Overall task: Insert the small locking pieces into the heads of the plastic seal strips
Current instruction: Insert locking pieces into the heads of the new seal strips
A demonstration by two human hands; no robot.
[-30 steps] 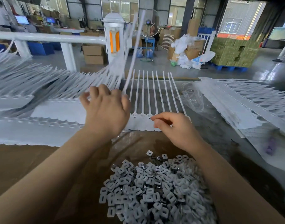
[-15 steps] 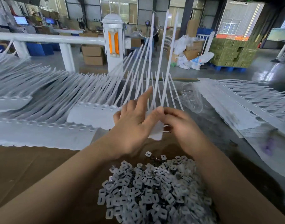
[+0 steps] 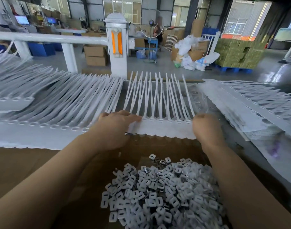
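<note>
two hands, one heap of locking pieces, three spreads of seal strips.

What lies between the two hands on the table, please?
In the head view, a white sheet of joined seal strips spans from the left hand to the right hand.

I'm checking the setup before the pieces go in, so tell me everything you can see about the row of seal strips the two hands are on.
The row of seal strips is white, plastic-looking, its flat heads joined side by side with a scalloped near edge and a slot in each head. Thin tails fan away from the person, some crossing. It lies flat on the brown worktop, just beyond the pile of locking pieces. The left hand touches its left end, the right hand its right end; how the fingers lie is unclear.
</note>
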